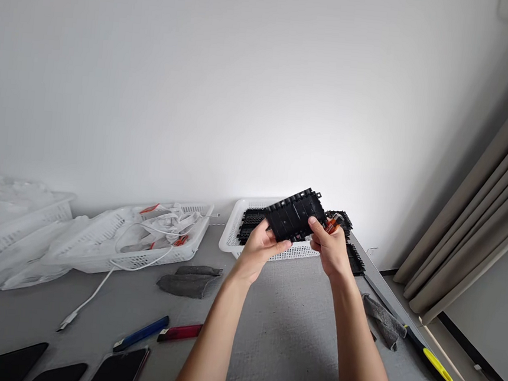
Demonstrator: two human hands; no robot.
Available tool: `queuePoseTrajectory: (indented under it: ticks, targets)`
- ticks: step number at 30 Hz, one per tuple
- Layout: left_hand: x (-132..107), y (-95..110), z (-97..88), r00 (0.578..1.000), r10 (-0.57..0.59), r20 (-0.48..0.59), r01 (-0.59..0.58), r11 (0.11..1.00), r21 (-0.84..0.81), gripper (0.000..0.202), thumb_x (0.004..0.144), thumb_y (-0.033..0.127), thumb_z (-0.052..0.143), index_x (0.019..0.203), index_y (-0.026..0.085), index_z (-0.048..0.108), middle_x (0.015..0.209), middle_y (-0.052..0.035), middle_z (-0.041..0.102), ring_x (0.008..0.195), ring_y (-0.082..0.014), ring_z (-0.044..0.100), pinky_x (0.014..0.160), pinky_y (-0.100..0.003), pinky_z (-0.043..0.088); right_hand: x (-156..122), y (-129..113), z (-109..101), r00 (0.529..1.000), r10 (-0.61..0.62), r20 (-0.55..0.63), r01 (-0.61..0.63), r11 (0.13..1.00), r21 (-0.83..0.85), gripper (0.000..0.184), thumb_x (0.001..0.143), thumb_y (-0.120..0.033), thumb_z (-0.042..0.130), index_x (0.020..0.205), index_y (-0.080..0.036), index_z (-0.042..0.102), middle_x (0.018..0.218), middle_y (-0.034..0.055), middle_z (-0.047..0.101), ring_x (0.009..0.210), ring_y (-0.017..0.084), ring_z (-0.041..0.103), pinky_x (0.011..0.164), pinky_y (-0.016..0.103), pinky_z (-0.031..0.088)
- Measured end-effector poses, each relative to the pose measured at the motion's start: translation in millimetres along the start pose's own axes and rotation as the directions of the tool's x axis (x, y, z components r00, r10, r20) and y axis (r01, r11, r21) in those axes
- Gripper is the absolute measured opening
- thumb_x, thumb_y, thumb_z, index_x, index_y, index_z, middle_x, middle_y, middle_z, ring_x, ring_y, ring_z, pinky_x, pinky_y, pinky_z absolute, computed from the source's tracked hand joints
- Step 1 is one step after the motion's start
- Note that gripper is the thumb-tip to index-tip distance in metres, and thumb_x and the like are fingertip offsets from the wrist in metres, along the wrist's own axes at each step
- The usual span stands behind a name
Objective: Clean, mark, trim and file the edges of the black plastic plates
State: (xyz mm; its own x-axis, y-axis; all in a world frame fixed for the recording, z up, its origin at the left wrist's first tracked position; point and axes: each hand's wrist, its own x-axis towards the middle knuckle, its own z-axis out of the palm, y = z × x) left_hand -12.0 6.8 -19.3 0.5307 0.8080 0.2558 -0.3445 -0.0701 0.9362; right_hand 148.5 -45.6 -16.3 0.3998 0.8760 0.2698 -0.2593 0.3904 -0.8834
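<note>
In the head view, a black plastic panel (294,216) with rows of notches along its edges is held up, tilted, above the front of a white basket. My left hand (260,244) grips its lower left corner, fingers behind it and thumb along the lower edge. My right hand (331,247) is closed at the panel's right end, its thumb pressed on the face. A small orange object with a metallic end (333,223) sticks out of the right hand; its kind is unclear. More black notched pieces (251,223) lie in the white basket (231,236).
Further black pieces (354,260) lie right of the basket. Left are a white basket with cables (172,260) and plastic bags (22,241). Grey cloths (190,281), a blue tool (141,333), a red tool (179,332), dark phones (118,369) and a yellow-black handle (437,363) lie on the table.
</note>
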Motion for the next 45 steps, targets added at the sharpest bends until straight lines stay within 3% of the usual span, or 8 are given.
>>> queuePoseTrajectory:
  ticks: [5,10,14,17,24,29,34,45]
  targets:
    - [-3.9,3.0,-1.3,0.992,-0.016,0.127,0.001,0.993,0.114,0.069,0.076,0.034,0.08,0.136,0.021,0.049,0.118,-0.0117,0.07,0.108,-0.026,0.066,0.096,-0.039,0.05,2.8,-1.5,-10.3,0.988,-0.106,-0.117,0.096,0.992,-0.086,0.05,0.072,-0.05,0.077,0.063,-0.022,0.036,0.058,-0.0083,0.027,0.053,0.008,0.023,0.047,0.024,0.023]
    - [-4.8,-1.4,-5.7,0.998,-0.022,0.062,0.001,0.947,0.322,0.058,0.085,0.045,0.066,0.136,0.019,0.054,0.133,-0.015,0.062,0.126,-0.0315,0.055,0.101,-0.043,0.048,0.2,-6.9,-9.4,0.96,-0.248,-0.133,0.209,0.944,-0.255,0.056,0.076,-0.051,0.072,0.06,-0.023,0.026,0.062,-0.0069,0.019,0.06,0.009,0.017,0.053,0.027,0.017]
    - [-6.3,-0.7,-7.7,0.976,-0.071,0.208,-0.007,0.935,0.354,0.059,0.089,0.046,0.061,0.139,0.016,0.051,0.111,-0.0129,0.072,0.101,-0.0284,0.068,0.086,-0.04,0.056,-2.6,-9.8,-2.7,0.953,-0.28,-0.115,0.233,0.92,-0.317,0.057,0.076,-0.052,0.07,0.06,-0.024,0.023,0.062,-0.0068,0.017,0.06,0.01,0.016,0.054,0.028,0.016]
    - [-6.0,-2.2,-11.6,0.992,-0.037,0.121,-0.02,0.899,0.437,0.065,0.088,0.046,0.062,0.142,0.014,0.047,0.101,-0.0113,0.074,0.093,-0.0276,0.07,0.083,-0.041,0.057,-4.4,-11.4,-0.8,0.96,-0.267,-0.089,0.221,0.911,-0.348,0.051,0.078,-0.055,0.068,0.062,-0.023,0.031,0.062,-0.0071,0.022,0.059,0.01,0.02,0.054,0.026,0.021]
    - [-1.3,-9.4,-26.9,0.992,0.08,-0.098,-0.027,0.889,0.457,0.072,0.082,0.046,0.067,0.143,0.013,0.046,0.123,-0.0182,0.067,0.107,-0.0328,0.067,0.089,-0.049,0.056,-10.7,-16.1,-4.7,0.94,-0.242,-0.241,0.175,0.947,-0.269,0.043,0.089,-0.066,0.046,0.081,-0.024,0.047,0.074,-0.0024,0.04,0.062,0.013,0.036,0.058,0.026,0.036]
    - [-5.0,-1.5,-27.8,0.986,0.116,-0.121,-0.049,0.888,0.458,0.067,0.079,0.042,0.071,0.137,0.013,0.054,0.118,-0.0173,0.07,0.106,-0.033,0.067,0.087,-0.049,0.057,-18.1,-25.4,7.7,0.999,0.01,0.04,-0.011,0.999,0.045,0.04,0.088,-0.059,0.045,0.07,-0.023,0.042,0.068,-0.0023,0.036,0.057,0.012,0.032,0.048,0.023,0.026]
    - [-7.2,1.4,-27.2,0.984,0.125,-0.127,-0.052,0.883,0.467,0.063,0.079,0.038,0.07,0.135,0.013,0.055,0.109,-0.0153,0.072,0.103,-0.0317,0.068,0.085,-0.047,0.057,-25.2,-32.9,16.7,0.917,0.274,0.29,-0.321,0.939,0.125,0.042,0.082,-0.06,0.043,0.064,-0.023,0.034,0.058,-0.0051,0.031,0.048,0.01,0.021,0.04,0.02,0.011]
    - [-11.4,7.9,-9.5,0.99,0.118,0.073,-0.138,0.846,0.515,0.036,0.089,0.03,0.055,0.121,0.015,0.06,0.092,-0.0088,0.075,0.086,-0.023,0.07,0.078,-0.033,0.056,-26.1,-11.5,37.5,0.823,0.399,0.403,-0.45,0.892,0.036,0.041,0.076,-0.06,0.042,0.062,-0.024,0.031,0.053,-0.0087,0.023,0.046,0.008,0.009,0.039,0.021,0.005]
